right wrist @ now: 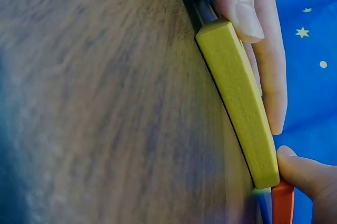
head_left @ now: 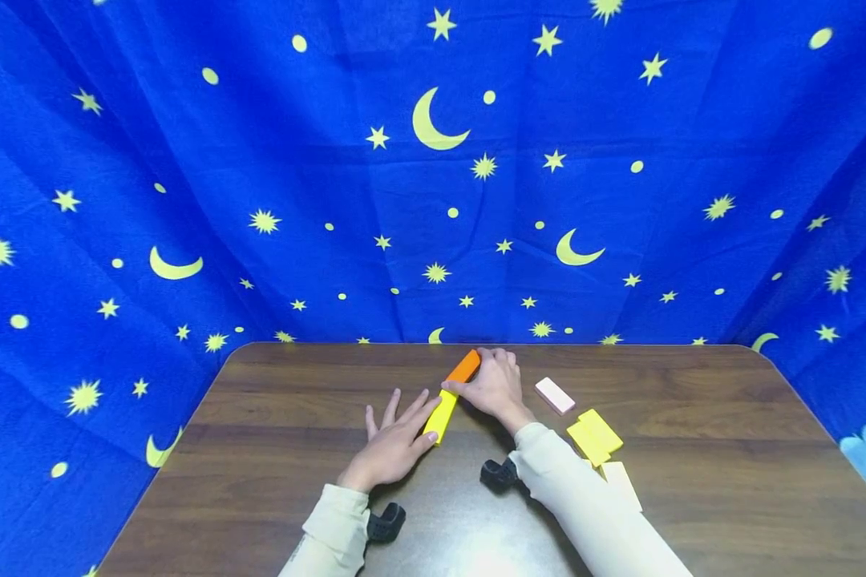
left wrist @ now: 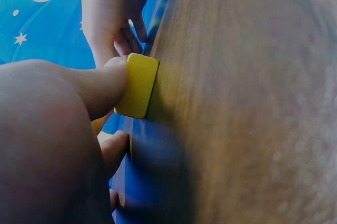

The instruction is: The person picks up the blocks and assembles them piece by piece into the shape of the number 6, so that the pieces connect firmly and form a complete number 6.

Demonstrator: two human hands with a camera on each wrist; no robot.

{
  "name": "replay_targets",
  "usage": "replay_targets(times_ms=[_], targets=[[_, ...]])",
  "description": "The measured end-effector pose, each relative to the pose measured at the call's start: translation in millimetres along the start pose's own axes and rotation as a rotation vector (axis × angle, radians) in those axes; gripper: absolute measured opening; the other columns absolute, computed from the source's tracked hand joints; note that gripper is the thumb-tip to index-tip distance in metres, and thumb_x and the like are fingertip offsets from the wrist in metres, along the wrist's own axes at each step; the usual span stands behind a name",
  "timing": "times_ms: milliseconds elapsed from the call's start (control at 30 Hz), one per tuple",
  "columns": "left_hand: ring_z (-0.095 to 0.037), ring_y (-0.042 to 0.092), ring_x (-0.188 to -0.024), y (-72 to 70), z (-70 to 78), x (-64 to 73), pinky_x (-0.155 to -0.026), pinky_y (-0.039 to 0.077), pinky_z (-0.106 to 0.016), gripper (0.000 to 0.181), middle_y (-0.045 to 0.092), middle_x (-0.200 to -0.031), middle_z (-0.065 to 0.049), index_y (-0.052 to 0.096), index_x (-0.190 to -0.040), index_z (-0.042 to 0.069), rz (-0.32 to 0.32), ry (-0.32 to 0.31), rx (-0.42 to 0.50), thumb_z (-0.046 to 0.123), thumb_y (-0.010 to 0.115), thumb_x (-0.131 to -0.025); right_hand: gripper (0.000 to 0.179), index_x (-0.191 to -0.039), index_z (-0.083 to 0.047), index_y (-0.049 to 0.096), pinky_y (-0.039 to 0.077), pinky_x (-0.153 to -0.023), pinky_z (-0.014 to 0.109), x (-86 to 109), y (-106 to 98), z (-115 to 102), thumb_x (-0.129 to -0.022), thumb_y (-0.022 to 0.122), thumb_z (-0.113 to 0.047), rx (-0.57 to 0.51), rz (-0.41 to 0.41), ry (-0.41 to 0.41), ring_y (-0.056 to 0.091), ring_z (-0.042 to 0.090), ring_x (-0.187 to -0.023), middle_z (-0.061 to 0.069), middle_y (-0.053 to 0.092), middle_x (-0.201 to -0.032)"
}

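Observation:
A yellow block (head_left: 442, 417) and an orange block (head_left: 465, 366) lie end to end in a slanting line on the table. My left hand (head_left: 393, 449) has its fingers spread beside the yellow block. Its thumb touches the near end, and its index finger lies along the left side. In the left wrist view the left thumb overlaps the edge of the yellow block (left wrist: 138, 84). My right hand (head_left: 492, 385) holds the orange block, thumb by the joint and fingers toward the far end. The right wrist view shows only part of the orange block (right wrist: 283, 203).
Right of my right hand lies a pale pink block (head_left: 554, 396). Overlapping yellow blocks (head_left: 595, 437) and a cream block (head_left: 622, 485) lie nearer, beside the right sleeve (head_left: 584, 489). A blue star-patterned cloth (head_left: 433, 192) hangs behind the brown table (head_left: 260, 449).

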State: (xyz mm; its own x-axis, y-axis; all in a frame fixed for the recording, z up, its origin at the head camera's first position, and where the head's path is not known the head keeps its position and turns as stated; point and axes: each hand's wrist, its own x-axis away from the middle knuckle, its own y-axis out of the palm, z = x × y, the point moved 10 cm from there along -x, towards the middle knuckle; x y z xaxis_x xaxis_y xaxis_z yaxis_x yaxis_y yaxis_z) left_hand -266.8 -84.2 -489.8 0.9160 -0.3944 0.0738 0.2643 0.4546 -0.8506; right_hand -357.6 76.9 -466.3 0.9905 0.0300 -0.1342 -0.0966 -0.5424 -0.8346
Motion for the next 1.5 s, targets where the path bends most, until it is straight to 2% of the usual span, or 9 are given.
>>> replay_targets(times_ms=[367, 667, 1500], targets=[[-0.044, 0.002, -0.152, -0.5, 0.5, -1.3, -0.108, -0.01, -0.077, 0.055, 0.025, -0.165, -0.004, 0.033, -0.158, 0.028, -0.009, -0.01, -0.01, 0.044, 0.043, -0.107, 0.095, -0.138, 0.004, 0.056, 0.04, -0.1, 0.052, 2.0, -0.3, -0.5, -0.073, 0.081, -0.061, 0.031, 0.009, -0.01, 0.047, 0.041, -0.119, 0.026, 0.056, -0.129], [-0.045, 0.002, -0.152, -1.1, 1.4, 0.4, -0.107, -0.009, -0.077, 0.055, 0.026, -0.165, -0.005, 0.035, -0.158, 0.026, -0.007, -0.01, -0.004, 0.044, 0.042, -0.107, 0.073, -0.137, 0.002, 0.057, 0.04, -0.097, 0.052, 2.0, -1.9, 0.9, -0.085, 0.076, -0.046, 0.002, 0.027, -0.055, 0.048, 0.04, -0.117, 0.025, 0.058, -0.129], [-0.044, 0.0, -0.152, 1.9, -2.1, -1.5, -0.108, -0.011, -0.076, 0.056, 0.025, -0.166, -0.003, 0.033, -0.158, 0.03, -0.017, -0.039, -0.016, 0.046, 0.043, -0.106, 0.07, -0.133, 0.002, 0.059, 0.041, -0.096, 0.05, 4.2, -5.5, 4.4, -0.084, 0.078, -0.044, 0.006, 0.05, -0.059, 0.051, 0.038, -0.115, 0.021, 0.061, -0.124]])
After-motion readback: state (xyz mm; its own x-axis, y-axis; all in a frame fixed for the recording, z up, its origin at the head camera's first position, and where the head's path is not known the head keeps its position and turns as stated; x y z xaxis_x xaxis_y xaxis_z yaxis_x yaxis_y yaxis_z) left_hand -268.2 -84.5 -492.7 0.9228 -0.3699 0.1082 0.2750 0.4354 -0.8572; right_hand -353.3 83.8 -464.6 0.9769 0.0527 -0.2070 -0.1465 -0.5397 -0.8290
